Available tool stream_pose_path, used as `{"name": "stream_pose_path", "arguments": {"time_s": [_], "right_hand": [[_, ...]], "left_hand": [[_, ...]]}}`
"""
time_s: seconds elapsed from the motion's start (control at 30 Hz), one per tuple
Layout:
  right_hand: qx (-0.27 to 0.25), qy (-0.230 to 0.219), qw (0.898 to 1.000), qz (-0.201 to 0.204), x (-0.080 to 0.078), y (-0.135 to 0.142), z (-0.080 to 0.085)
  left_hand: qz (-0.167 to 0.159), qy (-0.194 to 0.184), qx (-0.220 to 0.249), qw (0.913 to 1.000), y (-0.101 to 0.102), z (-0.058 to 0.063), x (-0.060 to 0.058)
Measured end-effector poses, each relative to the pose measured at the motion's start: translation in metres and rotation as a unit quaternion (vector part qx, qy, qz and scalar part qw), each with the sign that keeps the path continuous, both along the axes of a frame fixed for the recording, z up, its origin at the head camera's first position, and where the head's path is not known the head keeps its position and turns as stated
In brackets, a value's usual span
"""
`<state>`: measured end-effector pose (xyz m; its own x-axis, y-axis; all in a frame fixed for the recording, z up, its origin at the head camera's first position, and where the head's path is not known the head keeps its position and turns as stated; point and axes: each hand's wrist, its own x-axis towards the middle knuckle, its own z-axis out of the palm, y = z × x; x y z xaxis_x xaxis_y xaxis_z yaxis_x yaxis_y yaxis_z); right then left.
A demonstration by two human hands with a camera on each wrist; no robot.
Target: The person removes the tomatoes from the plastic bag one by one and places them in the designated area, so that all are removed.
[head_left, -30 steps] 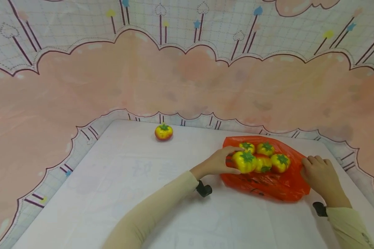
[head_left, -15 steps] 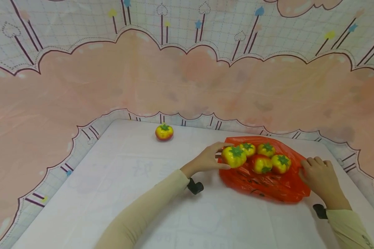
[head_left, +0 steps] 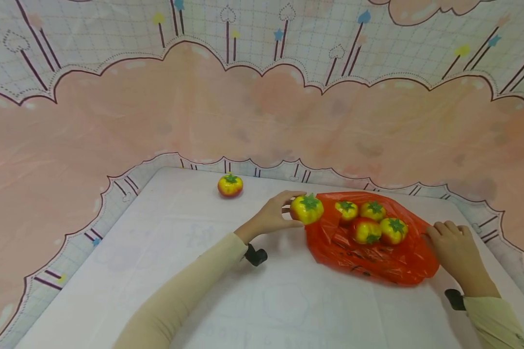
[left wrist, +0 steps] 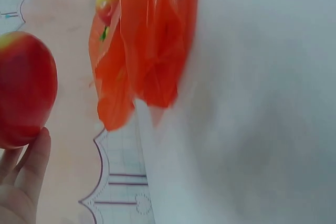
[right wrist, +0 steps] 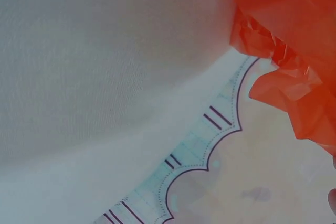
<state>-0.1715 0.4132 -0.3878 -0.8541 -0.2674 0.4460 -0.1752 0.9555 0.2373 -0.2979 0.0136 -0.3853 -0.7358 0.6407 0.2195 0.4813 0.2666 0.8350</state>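
Observation:
My left hand [head_left: 268, 216] holds a yellow-and-red tomato [head_left: 306, 209] with a green star-shaped top, thumb and fingers around its sides. This tomato is raised at the left edge of a red plastic bag [head_left: 375, 266]. In the left wrist view the red underside of the held tomato [left wrist: 26, 90] shows above my fingertips [left wrist: 39, 148]. Several similar tomatoes [head_left: 367, 230] lie on the bag in a cluster. My right hand [head_left: 456, 252] grips the bag's right edge with curled fingers. The right wrist view shows crumpled bag plastic [right wrist: 294, 35], and that hand is almost wholly out of frame.
One more tomato [head_left: 230, 185] stands alone near the back edge of the white table [head_left: 227, 300], left of the bag. Behind the table hangs a patterned peach-and-white cloth [head_left: 262, 121]. Black wrist-camera mounts [head_left: 256, 255] stick out below each wrist.
My left hand has lifted the tomato out of the cluster and carried it left to the bag's edge. The right hand still grips the bag, and has shifted slightly right.

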Motion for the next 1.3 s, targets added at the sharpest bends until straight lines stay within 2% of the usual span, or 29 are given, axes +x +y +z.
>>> {"name": "stream_pose_path", "arguments": {"time_s": [0.23,0.53,0.67,0.9,1.17,1.3], "right_hand": [[-0.007,0.016,1.0,0.001,0.001,0.003,0.0],[-0.003,0.081,0.997,0.018,-0.001,0.006,-0.007],[-0.003,0.089,0.996,0.016,-0.001,0.007,-0.009],[0.002,0.068,0.998,0.01,-0.001,0.01,-0.008],[0.019,0.074,0.997,0.022,-0.001,0.011,-0.006],[0.025,0.089,0.995,0.039,-0.002,0.013,-0.003]], "left_hand": [[0.03,-0.002,-0.007,0.9995,-0.018,0.004,-0.007],[0.079,0.021,-0.034,0.996,-0.046,0.009,-0.015],[0.094,0.021,-0.034,0.9948,-0.061,0.008,-0.018],[0.116,0.025,-0.017,0.9928,-0.09,0.003,-0.023],[0.153,0.042,-0.02,0.9871,-0.119,0.004,-0.028],[0.178,0.033,-0.025,0.9832,-0.133,0.007,-0.031]]}}
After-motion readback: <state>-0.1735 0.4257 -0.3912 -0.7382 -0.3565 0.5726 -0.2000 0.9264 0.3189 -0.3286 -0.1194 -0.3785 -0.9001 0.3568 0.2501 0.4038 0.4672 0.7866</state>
